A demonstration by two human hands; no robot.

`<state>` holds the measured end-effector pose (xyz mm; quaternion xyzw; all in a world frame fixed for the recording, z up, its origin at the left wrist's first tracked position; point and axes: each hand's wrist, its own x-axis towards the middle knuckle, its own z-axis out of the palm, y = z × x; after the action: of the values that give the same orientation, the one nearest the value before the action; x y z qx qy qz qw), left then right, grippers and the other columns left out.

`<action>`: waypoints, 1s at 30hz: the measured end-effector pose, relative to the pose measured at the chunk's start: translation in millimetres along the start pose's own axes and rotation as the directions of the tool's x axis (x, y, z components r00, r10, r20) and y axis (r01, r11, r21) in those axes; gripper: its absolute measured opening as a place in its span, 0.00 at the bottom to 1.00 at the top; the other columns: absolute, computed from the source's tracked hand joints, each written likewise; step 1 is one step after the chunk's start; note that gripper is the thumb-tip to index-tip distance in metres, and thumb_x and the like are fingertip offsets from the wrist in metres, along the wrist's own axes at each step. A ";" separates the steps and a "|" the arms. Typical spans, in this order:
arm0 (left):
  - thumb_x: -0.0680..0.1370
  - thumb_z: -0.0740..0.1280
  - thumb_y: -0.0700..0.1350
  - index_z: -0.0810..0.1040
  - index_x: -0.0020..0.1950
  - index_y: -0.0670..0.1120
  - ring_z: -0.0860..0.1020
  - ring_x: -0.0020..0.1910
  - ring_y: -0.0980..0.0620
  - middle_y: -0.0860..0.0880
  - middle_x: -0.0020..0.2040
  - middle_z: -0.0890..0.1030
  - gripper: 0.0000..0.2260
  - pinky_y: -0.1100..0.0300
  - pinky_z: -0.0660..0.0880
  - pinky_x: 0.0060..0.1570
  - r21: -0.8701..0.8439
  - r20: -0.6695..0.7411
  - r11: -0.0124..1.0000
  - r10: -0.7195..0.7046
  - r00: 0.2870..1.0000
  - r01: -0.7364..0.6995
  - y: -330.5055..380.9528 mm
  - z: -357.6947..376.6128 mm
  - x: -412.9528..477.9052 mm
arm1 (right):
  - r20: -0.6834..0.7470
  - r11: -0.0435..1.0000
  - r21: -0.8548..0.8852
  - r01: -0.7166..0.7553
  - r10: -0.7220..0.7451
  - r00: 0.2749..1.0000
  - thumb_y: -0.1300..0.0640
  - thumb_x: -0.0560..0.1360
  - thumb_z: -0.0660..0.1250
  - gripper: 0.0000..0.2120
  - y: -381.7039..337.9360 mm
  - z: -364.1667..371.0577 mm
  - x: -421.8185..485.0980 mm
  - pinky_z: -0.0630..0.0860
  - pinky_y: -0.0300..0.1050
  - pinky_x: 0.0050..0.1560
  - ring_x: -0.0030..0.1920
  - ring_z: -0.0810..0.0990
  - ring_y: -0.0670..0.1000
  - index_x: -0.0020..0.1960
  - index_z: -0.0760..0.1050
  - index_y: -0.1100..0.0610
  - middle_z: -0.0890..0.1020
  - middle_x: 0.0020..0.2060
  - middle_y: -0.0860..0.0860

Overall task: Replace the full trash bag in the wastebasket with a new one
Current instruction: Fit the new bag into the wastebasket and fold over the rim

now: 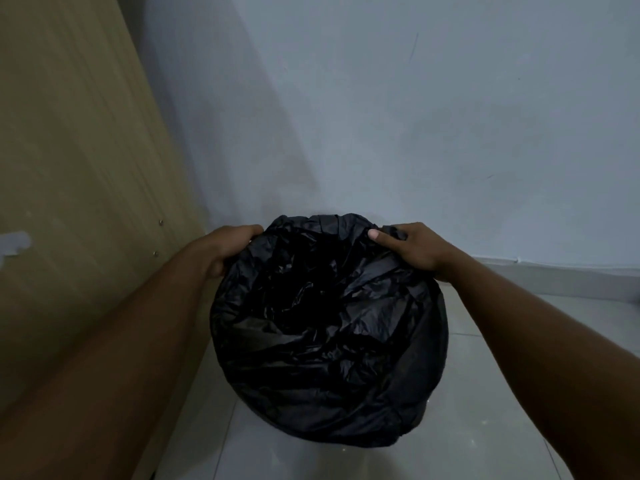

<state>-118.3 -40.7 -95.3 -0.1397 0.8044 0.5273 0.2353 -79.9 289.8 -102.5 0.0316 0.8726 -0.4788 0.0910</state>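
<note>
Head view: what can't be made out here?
Wastebasket: head view, wholly draped by the black trash bag.
Bag contents: head view, dark crumpled folds; full or empty is unclear.
Left hand fingertips: head view, curled behind the bag's edge.
Right hand fingertips: head view, buried in bag folds; only the thumb tip shows.

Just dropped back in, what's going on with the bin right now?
A person holds the black trash bag at its far edge: the left hand grips it on the left, the right hand pinches it on the right. The bag lies open, draped over the wastebasket it hides, on the tiled floor beside a wooden panel. Old or new bag, I cannot tell.
</note>
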 end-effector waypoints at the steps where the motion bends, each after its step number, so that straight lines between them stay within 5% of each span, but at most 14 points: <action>1: 0.78 0.63 0.50 0.77 0.44 0.39 0.77 0.36 0.44 0.42 0.39 0.80 0.13 0.56 0.72 0.40 -0.007 -0.016 1.000 -0.002 1.000 0.001 2.7 3.9 0.5 | 0.012 1.000 0.022 -0.011 0.010 1.000 0.38 0.75 0.70 0.24 -2.5 -0.6 -0.9 0.79 0.43 0.58 0.54 0.83 0.47 0.60 0.83 0.55 0.84 0.57 0.49; 5: 0.82 0.55 0.53 0.75 0.57 0.38 0.75 0.43 0.45 0.41 0.52 0.77 0.19 0.57 0.69 0.39 0.259 -0.112 0.963 0.108 0.988 -0.076 15.5 20.5 3.5 | 0.100 0.992 0.076 -0.100 0.092 0.991 0.39 0.76 0.71 0.22 -7.1 -0.6 3.4 0.77 0.27 0.36 0.42 0.84 0.40 0.58 0.83 0.56 0.85 0.48 0.47; 10: 0.83 0.50 0.59 0.72 0.71 0.41 0.73 0.64 0.42 0.39 0.72 0.70 0.28 0.59 0.66 0.54 0.432 -0.051 0.883 0.228 0.972 -0.185 26.8 37.5 4.5 | 0.118 0.950 0.224 -0.216 0.194 0.974 0.41 0.74 0.74 0.23 -8.8 3.3 6.5 0.82 0.49 0.59 0.52 0.87 0.55 0.59 0.84 0.57 0.87 0.53 0.54; 14: 0.81 0.55 0.59 0.81 0.56 0.42 0.76 0.51 0.45 0.42 0.59 0.78 0.24 0.56 0.71 0.50 0.472 -0.016 0.849 0.278 0.960 -0.238 33.1 41.3 7.6 | 0.194 0.921 0.267 -0.283 0.236 0.952 0.39 0.74 0.73 0.26 -8.5 3.7 10.1 0.78 0.55 0.65 0.56 0.86 0.58 0.62 0.83 0.57 0.86 0.56 0.55; 17: 0.77 0.59 0.57 0.74 0.39 0.43 0.74 0.38 0.46 0.43 0.44 0.77 0.18 0.57 0.68 0.38 0.429 -0.045 0.874 0.271 0.962 -0.226 37.1 34.3 8.7 | 0.273 0.930 0.252 -0.267 0.196 0.942 0.41 0.78 0.69 0.22 -15.1 4.3 9.2 0.78 0.54 0.65 0.58 0.85 0.58 0.63 0.82 0.56 0.86 0.57 0.55; 24: 0.78 0.61 0.56 0.79 0.58 0.40 0.81 0.45 0.42 0.40 0.51 0.81 0.21 0.57 0.74 0.41 0.329 0.062 0.941 0.062 0.996 -0.079 33.7 29.6 6.2 | 0.227 0.976 0.195 -0.092 0.046 0.973 0.56 0.81 0.69 0.13 -35.0 12.1 11.9 0.78 0.51 0.66 0.59 0.85 0.55 0.64 0.82 0.57 0.86 0.57 0.55; 30: 0.78 0.63 0.61 0.78 0.58 0.37 0.82 0.48 0.41 0.39 0.55 0.81 0.27 0.52 0.78 0.49 0.426 0.063 0.900 0.070 0.996 -0.090 35.2 23.2 10.0 | 0.319 0.967 0.229 -0.113 0.035 0.947 0.62 0.81 0.68 0.13 -56.1 26.1 12.0 0.82 0.48 0.58 0.58 0.85 0.57 0.62 0.80 0.50 0.85 0.58 0.58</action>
<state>-138.1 -5.0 -80.7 -0.0392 0.9001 0.3500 0.2566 -96.3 237.2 -71.8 -0.0007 0.7798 -0.5776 0.2414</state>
